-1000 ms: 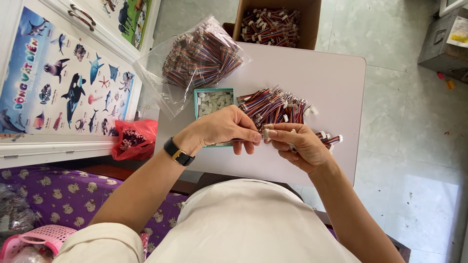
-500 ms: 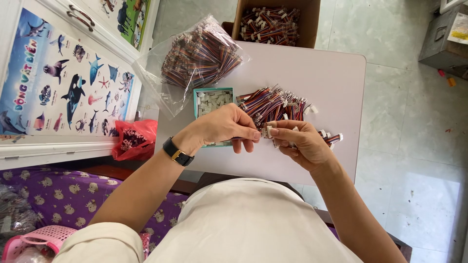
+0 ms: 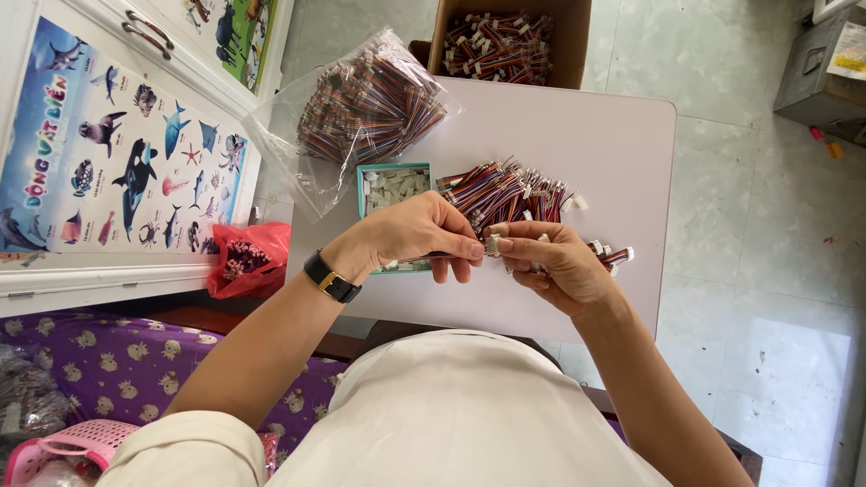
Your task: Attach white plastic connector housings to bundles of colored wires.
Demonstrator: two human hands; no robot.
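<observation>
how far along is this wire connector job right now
Done: a few wire pieces lie beside the right hand. In hand: both hands, the left hand too, pinch a small white connector. Left: the loose wire pile and a full clear bag.

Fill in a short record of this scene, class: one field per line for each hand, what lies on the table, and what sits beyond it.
Left hand: left hand pinches a thin wire lead at the fingertips.
Right hand: right hand holds a small white connector against that lead.
Table: white table bears a loose wire pile, a teal tray of white parts, and a clear bag of wires.
Beyond: cardboard box of more wires.
</observation>
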